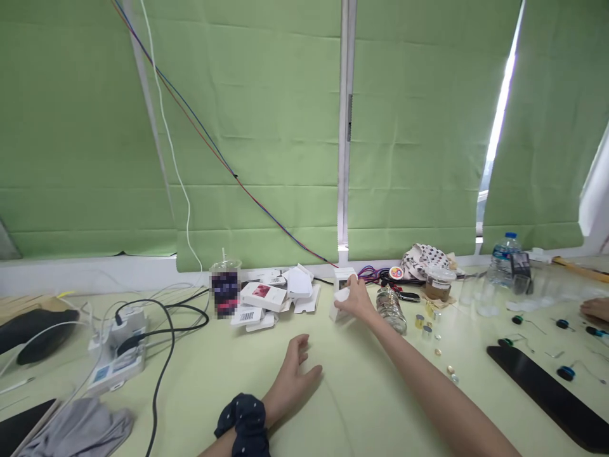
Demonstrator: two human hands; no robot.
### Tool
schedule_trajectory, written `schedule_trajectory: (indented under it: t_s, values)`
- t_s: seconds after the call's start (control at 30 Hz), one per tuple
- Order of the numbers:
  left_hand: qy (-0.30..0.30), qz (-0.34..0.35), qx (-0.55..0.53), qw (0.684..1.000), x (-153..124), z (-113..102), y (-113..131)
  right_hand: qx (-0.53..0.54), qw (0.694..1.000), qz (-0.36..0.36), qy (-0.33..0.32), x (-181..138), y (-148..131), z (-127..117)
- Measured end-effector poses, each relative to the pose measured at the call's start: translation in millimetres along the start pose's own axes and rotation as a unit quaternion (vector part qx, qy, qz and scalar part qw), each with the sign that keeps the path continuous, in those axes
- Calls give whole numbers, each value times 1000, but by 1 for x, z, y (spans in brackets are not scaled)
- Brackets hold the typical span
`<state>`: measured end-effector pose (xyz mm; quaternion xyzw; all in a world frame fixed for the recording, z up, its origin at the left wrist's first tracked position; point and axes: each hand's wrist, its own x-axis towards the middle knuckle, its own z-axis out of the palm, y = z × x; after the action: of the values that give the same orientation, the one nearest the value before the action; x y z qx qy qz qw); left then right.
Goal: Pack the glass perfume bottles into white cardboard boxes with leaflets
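My right hand reaches forward toward the wall with its fingers closed around a small white box. My fingers cover part of the box. My left hand rests on the pale table with its fingers slightly curled, thumb apart, and nothing in it. A dark dotted scrunchie is around the left wrist. Beyond the left hand lies a loose pile of white cardboard boxes, including one with a red picture. Just right of my right hand is a stack of shiny round metal pieces.
A plastic cup with a straw stands left of the pile. Black cables run to a white power strip. At right are a lidded tub, a water bottle, a long black strip and another person's hand.
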<state>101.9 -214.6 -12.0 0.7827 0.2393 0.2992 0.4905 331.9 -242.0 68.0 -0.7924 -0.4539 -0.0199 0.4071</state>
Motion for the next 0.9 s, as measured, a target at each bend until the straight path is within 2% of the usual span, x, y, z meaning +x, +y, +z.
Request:
schedule_trajectory:
  t_s: [0.07,0.1,0.17,0.23,0.3,0.37,0.43,0.57,0.77,0.9]
  values:
    - [13,21,7,1000,-4,-3,5,69,994,-57,-58,-27,3,-6]
    - [17,32,19,999,-5,-4,9,159,977,-90,-110,-41,5,-7]
    - [-1,50,52,997,-6,-7,18,341,904,-116,-229,-67,7,-8]
    - [-51,63,74,994,-5,-10,27,456,823,-104,-322,-86,7,-8]
    - [-82,80,84,990,-4,-12,34,513,774,-74,-364,-97,6,-7]
    - [-72,97,91,988,-3,-13,39,553,751,-37,-359,-101,4,-5]
    - [-40,115,115,986,-2,-11,42,577,748,-2,-329,-101,3,-5]
    - [12,136,206,969,-1,-3,47,556,777,39,-293,-98,5,-6]
    - [26,128,295,947,-3,10,59,503,819,24,-275,-101,8,-16]
    - [28,133,303,943,-4,11,60,495,829,13,-262,-101,10,-18]
